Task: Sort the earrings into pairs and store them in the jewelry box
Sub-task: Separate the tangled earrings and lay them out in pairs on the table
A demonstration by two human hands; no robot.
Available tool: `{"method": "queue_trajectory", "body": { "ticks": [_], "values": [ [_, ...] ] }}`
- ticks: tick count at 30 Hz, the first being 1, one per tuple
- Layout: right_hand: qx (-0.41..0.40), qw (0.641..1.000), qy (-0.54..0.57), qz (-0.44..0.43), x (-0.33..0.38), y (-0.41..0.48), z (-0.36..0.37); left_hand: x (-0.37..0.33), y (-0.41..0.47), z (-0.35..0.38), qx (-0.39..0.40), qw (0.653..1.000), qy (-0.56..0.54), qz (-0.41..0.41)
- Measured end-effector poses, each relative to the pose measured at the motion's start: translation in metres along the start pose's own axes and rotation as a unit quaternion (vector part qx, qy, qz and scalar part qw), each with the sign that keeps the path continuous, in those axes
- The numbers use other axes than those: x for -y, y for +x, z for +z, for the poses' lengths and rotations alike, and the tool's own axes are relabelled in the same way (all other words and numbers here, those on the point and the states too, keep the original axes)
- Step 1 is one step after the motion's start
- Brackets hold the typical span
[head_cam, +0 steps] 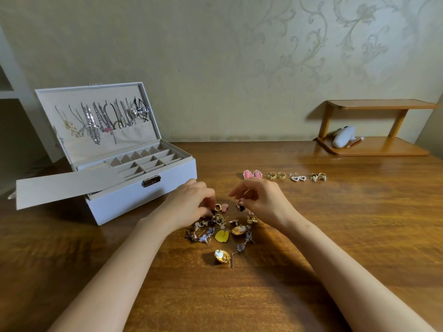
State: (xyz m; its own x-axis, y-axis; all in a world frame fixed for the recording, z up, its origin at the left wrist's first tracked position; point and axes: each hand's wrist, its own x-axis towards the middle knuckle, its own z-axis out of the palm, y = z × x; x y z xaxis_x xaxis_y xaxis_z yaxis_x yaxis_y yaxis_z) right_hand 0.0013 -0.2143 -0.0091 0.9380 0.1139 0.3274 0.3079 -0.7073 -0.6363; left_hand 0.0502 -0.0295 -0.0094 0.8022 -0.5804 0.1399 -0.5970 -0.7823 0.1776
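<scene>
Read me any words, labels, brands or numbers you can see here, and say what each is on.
None: no readable text in view. The jewelry box shows only a metal clasp; the earrings, the wooden shelf and the white object on it carry no legible marks.

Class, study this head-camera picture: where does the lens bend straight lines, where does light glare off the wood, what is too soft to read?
Head view: the wide lens bows the table's far edge and tilts the jewelry box and the shelf; a sheen lies on the wood by the shelf; soft shadows flank the forearms; the earring pile blurs.
</scene>
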Motion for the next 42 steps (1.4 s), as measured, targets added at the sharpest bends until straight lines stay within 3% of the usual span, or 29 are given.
{"method": "queue_trajectory", "body": {
  "ticks": [9, 20, 28, 34, 42],
  "values": [
    [-0.01, 1.0, 0.008, 0.011, 0.0, -0.001, 0.0, 0.003, -0.001, -0.007, -0.039, 0.99, -0.128, -0.045],
    [-0.01, 0.999, 0.032, 0.005, -0.001, 0.0, 0.0, -0.003, -0.002, -0.012, -0.037, 0.933, -0.354, -0.049],
    [-0.033, 0.999, 0.027, 0.007, -0.004, 0.001, 0.0, -0.003, -0.001, -0.007, -0.065, 0.955, -0.284, -0.059],
    [-0.026, 0.999, 0.032, 0.005, -0.003, 0.001, 0.001, 0.001, 0.002, -0.001, -0.027, 0.981, -0.174, -0.081],
    [-0.031, 0.999, 0.036, 0.016, -0.005, 0.001, -0.004, 0.002, 0.002, 0.0, -0.014, 0.987, -0.139, -0.081]
  ]
}}
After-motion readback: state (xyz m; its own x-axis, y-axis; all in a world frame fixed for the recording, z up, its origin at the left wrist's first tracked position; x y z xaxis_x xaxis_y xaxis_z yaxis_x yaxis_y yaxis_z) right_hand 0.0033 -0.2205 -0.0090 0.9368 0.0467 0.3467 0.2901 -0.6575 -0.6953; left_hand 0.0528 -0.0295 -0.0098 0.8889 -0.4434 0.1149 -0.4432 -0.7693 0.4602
